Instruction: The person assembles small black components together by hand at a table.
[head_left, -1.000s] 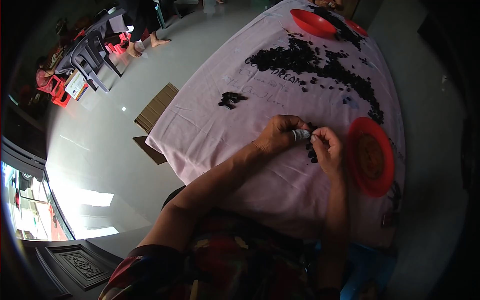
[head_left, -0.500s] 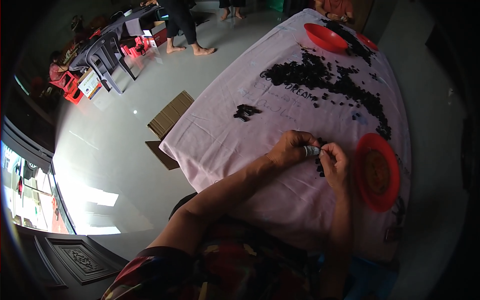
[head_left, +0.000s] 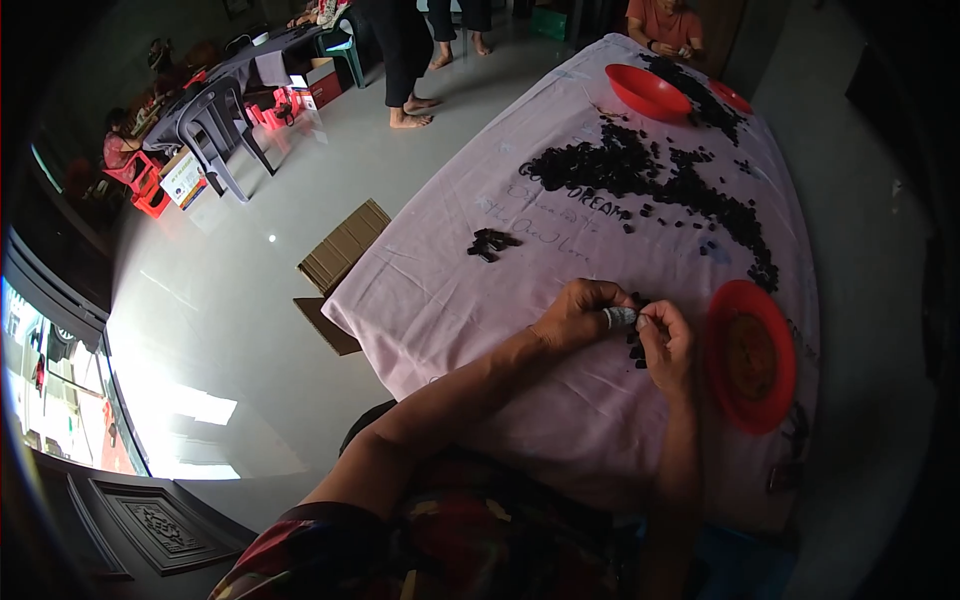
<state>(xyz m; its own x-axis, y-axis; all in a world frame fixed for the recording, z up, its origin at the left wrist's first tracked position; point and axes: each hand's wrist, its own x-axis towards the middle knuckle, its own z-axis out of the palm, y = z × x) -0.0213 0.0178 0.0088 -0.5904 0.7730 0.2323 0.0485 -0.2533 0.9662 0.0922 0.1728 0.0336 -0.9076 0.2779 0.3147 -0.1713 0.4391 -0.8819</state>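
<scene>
Over the near right part of the table, my left hand (head_left: pixel 580 315) and my right hand (head_left: pixel 668 345) meet fingertip to fingertip. Both are closed in a pinch; whatever lies between the fingertips is too small and too covered to make out. A pale grey wrap (head_left: pixel 620 318) covers one finger of my left hand. Small black pieces (head_left: pixel 637 352) lie on the cloth between and just beyond my hands. Left of them and farther off is a small heap of black, tube-like pieces (head_left: pixel 490 243). A large spread of black pieces (head_left: pixel 610 165) covers the middle of the table.
A red basin (head_left: pixel 718 350) stands right of my right hand. Another red basin (head_left: pixel 640 98) and a small red dish (head_left: pixel 732 95) are at the far end, near a seated person (head_left: pixel 665 30). An open cardboard box (head_left: pixel 345 245) stands left of the pink tablecloth (head_left: pixel 430 290).
My hands stay pinched together in nearly the same place. The view has shifted slightly. At the back, a standing person in dark trousers has stepped to the right.
</scene>
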